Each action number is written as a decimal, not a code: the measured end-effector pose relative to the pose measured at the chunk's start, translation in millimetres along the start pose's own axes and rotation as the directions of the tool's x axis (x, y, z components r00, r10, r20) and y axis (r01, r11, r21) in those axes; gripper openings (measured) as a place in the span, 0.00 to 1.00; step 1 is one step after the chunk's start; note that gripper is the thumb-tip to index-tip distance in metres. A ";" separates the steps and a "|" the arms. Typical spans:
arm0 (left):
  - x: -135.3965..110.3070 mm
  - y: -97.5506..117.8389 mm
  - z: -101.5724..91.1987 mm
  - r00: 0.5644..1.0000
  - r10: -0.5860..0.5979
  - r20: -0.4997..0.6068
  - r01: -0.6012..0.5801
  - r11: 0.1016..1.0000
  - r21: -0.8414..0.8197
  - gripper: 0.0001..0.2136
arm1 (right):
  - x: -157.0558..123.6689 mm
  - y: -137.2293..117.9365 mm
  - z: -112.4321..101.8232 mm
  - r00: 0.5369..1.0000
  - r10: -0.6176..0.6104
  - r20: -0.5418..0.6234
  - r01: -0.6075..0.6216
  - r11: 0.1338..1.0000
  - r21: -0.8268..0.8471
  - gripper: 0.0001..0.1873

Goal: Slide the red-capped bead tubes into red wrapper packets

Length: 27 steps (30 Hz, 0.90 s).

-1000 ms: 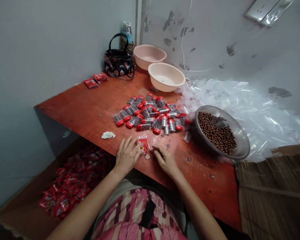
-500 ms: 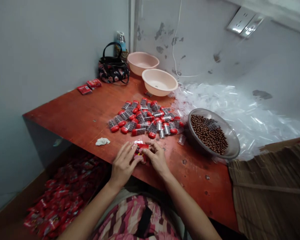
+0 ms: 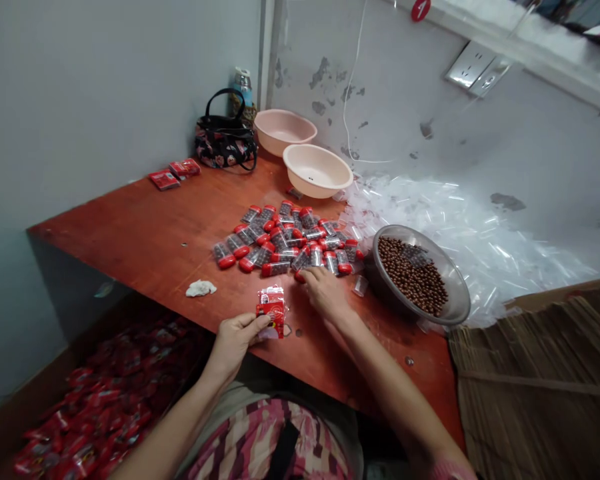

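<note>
My left hand (image 3: 237, 339) pinches a red printed plastic packet (image 3: 271, 312) between thumb and fingers, holding it up over the table's near edge. My right hand (image 3: 325, 293) is at the near side of a pile of small clear bottles with red caps (image 3: 280, 241). Its fingertips close on one red-capped bottle (image 3: 300, 275), mostly hidden by the hand. The piled bottles hold dark contents and lie at many angles.
A grey bowl of brown beads (image 3: 415, 277) stands right of the pile. Behind it spreads a heap of clear plastic pieces (image 3: 460, 213). Two basins (image 3: 317, 170), a flowered handbag (image 3: 225, 143) and a white crumpled scrap (image 3: 200, 288) are on the table (image 3: 130, 220). Red packets (image 3: 100, 407) fill the space below left.
My right hand has left the red packet and moved up to the pile's red-capped bottles. My left hand keeps the packet, now more fully visible.
</note>
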<state>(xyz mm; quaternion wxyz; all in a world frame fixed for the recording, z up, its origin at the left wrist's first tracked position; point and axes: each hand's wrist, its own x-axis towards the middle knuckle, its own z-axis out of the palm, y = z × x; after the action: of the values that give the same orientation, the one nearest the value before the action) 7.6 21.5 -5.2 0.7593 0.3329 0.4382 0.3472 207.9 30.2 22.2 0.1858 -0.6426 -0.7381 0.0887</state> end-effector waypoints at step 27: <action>6.9 5.2 25.2 0.987 -0.069 -0.145 -0.014 0.862 -0.506 0.05 | -99.0 -77.0 18.5 0.927 0.361 0.106 -0.335 0.666 0.667 0.11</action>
<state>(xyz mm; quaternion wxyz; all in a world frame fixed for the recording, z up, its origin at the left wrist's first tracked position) 31.6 24.9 6.0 0.7877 0.0873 0.3956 0.4642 140.6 -77.1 18.0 0.3981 -0.6613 -0.5155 0.3720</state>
